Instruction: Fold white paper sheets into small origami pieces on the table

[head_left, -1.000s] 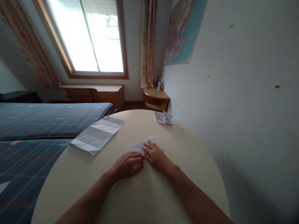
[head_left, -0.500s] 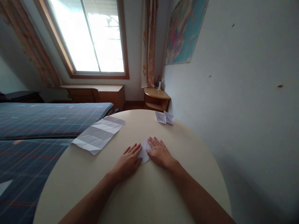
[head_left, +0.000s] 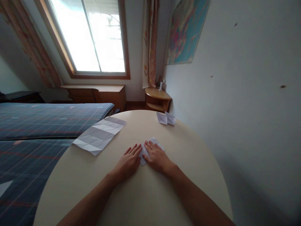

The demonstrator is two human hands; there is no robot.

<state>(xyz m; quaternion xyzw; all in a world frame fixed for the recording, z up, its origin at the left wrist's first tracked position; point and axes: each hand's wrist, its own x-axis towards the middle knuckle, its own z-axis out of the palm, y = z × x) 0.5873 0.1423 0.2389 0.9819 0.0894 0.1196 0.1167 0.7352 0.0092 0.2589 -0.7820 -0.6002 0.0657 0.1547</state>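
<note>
A small folded white paper [head_left: 144, 152] lies flat on the round cream table [head_left: 145, 194], partly covered by both hands. My left hand [head_left: 128, 160] rests on its left edge, fingers stretched out. My right hand [head_left: 157, 156] lies flat across the middle of the paper, fingers extended, and hides much of it. A corner of the paper shows beyond the right fingertips. Neither hand grips anything.
A large creased white sheet [head_left: 100, 135] lies at the table's left edge. A folded paper piece with upright points [head_left: 166, 118] stands at the far right. A plaid mattress [head_left: 35, 157] borders the table on the left, a white wall [head_left: 246, 125] on the right.
My right hand has slid left across the folded paper, closer to my left hand, uncovering its right side. My left hand has hardly moved.
</note>
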